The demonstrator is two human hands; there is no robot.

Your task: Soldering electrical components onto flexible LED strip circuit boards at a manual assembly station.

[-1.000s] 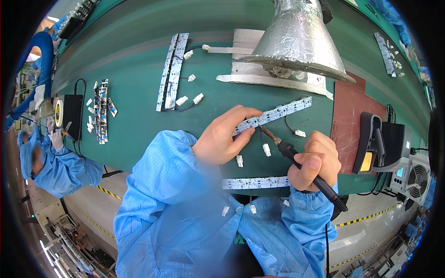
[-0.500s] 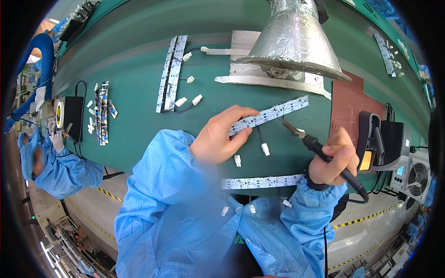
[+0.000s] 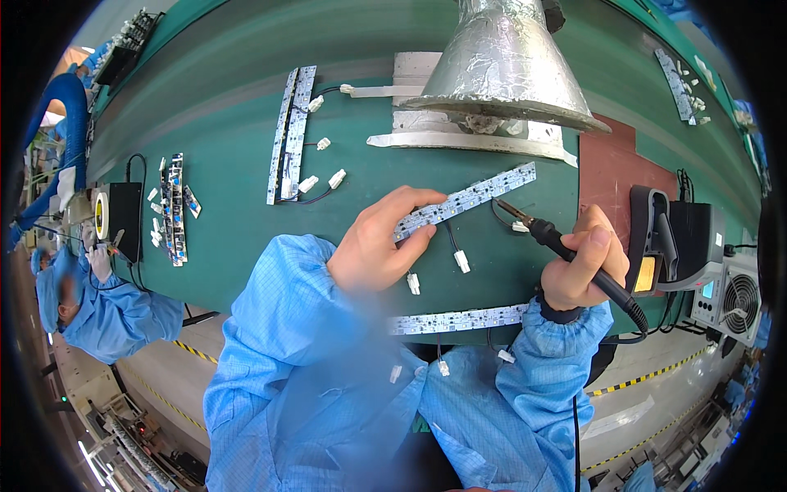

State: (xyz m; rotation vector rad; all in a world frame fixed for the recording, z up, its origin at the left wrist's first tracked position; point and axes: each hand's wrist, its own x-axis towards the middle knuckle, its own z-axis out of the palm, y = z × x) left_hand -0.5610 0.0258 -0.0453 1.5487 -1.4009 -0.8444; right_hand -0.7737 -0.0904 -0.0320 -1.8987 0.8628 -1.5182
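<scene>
Between thumb and fingers, my left hand grips the left end of a long, narrow white circuit board strip, which slants up to the right. Short dark wires with white plugs hang from its lower edge; one plug dangles near the middle. My right hand is closed around the dark handle of a soldering iron. The iron's tip points up and left, at or very near the strip's lower edge; whether it touches I cannot tell. Another strip lies along the near table edge, its plugs hanging over.
Ahead stands a foil-covered fume hood. More strips lie at the far left, beside loose plugs. Right of me are a brown mat, an iron stand and a fan unit. A co-worker sits at the left.
The soldering iron's tip has come up closer to the strip's lower edge. The whole view has shifted slightly, and my left hand still holds the strip in a similar slant.
</scene>
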